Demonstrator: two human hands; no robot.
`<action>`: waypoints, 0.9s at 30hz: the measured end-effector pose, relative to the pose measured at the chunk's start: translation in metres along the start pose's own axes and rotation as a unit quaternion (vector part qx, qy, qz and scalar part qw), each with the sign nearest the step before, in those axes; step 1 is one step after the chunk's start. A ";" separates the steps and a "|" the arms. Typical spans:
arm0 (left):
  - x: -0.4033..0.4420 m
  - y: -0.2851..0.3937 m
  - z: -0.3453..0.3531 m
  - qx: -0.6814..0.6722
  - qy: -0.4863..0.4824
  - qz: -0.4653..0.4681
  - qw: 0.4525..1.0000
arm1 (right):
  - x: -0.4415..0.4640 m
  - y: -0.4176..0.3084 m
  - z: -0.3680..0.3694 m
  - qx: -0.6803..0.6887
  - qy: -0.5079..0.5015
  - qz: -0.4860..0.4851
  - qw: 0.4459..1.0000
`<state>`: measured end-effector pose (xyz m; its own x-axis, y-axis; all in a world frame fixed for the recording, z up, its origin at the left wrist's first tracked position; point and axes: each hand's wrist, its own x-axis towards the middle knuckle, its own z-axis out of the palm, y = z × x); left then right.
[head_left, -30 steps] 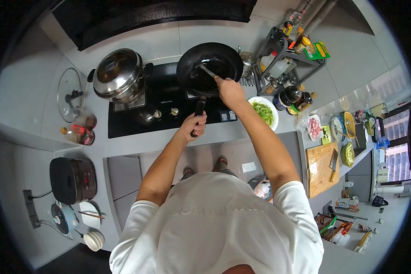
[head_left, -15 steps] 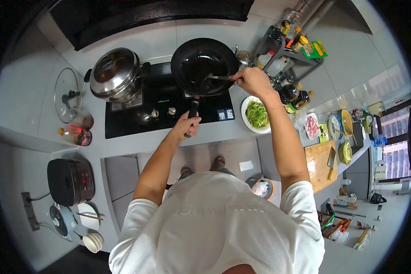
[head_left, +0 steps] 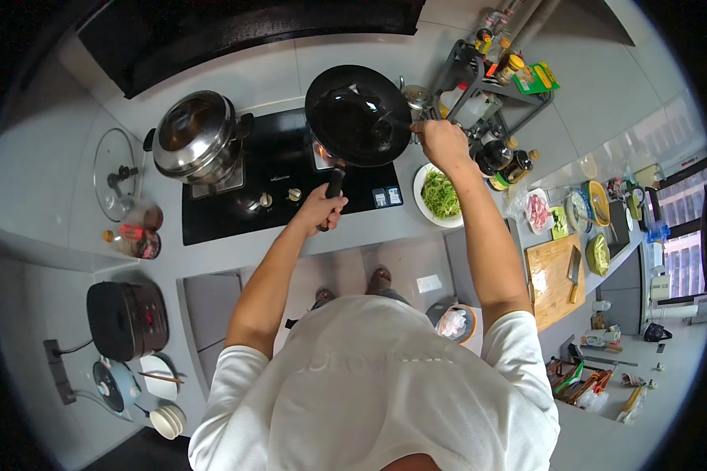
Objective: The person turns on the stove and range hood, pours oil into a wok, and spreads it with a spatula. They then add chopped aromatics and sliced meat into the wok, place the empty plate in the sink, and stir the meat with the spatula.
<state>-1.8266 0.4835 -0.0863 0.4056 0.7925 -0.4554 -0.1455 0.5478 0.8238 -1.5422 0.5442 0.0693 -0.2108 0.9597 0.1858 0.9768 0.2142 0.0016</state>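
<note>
While the left hand (head_left: 322, 210) was wrapped around the wok handle (head_left: 335, 182), the right hand (head_left: 441, 144) gripped a spatula-like utensil (head_left: 401, 123), fingers closed on its rear end, blade blurred inside the wok (head_left: 353, 110). Head view was all I had. The wok sat at the right side of the black hob (head_left: 212, 216), flame (head_left: 320, 151) showing at its near left rim; couldn't tell whether its base rested on the hob or was raised off it. Step in hand, my read: heating the wok and working its inner surface with the utensil; interior was dark and shiny, no food I could make out. The next move seemed to call for a firm left grip against tipping and a low utensil angle along the curved wall. Orientation: the wok's mouth faced up, and its long axis ran through the handle, which pointed back at the wearer's white shirt (head_left: 377, 377) and slightly left. The utensil lay roughly crosswise to that, working end pointing left into the wok, grip end right. A plate (head_left: 419, 198) of green strips (head_left: 440, 195) stood on the desk (head_left: 369, 228) just beside the hob, near the right forearm (head_left: 481, 212).
</note>
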 end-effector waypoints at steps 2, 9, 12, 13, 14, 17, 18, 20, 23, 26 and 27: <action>-0.001 0.002 0.005 0.000 0.004 0.001 1.000 | -0.001 0.000 0.003 0.008 0.000 0.011 1.000; -0.009 0.021 0.008 -0.040 0.009 -0.003 0.999 | 0.001 -0.001 0.012 0.031 0.009 -0.005 0.999; -0.018 0.045 0.016 -0.089 0.015 -0.033 0.995 | -0.002 -0.008 0.002 0.028 0.019 -0.008 0.999; -0.020 0.052 0.019 -0.106 0.018 -0.047 0.993 | -0.001 -0.010 0.002 0.021 0.018 -0.004 1.000; -0.020 0.058 0.021 -0.130 0.011 -0.054 0.990 | -0.002 -0.012 0.001 0.014 0.016 0.000 1.000; -0.022 0.078 0.021 -0.200 -0.001 -0.075 0.977 | -0.006 -0.026 -0.021 0.036 0.008 -0.006 0.999; -0.022 0.081 0.021 -0.223 -0.006 -0.083 0.971 | -0.005 -0.027 -0.020 0.032 0.009 -0.002 0.999; -0.021 0.088 0.019 -0.269 -0.015 -0.098 0.958 | 0.001 -0.028 -0.015 0.025 0.011 0.004 1.000; -0.020 0.093 0.023 -0.349 -0.043 -0.102 0.931 | 0.006 -0.034 -0.010 0.015 0.006 0.014 1.000; -0.020 0.088 0.033 -0.380 -0.053 -0.098 0.918 | 0.007 -0.039 -0.003 0.014 0.004 0.003 1.000; -0.020 0.087 0.033 -0.384 -0.056 -0.096 0.917 | 0.008 -0.040 0.003 0.016 0.003 0.004 1.000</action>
<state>-1.8174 0.5060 0.0060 0.5741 0.6534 -0.4935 -0.6369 0.7351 0.2324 -1.5834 0.5439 0.0682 -0.2027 0.9602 0.1922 0.9767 0.2124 -0.0310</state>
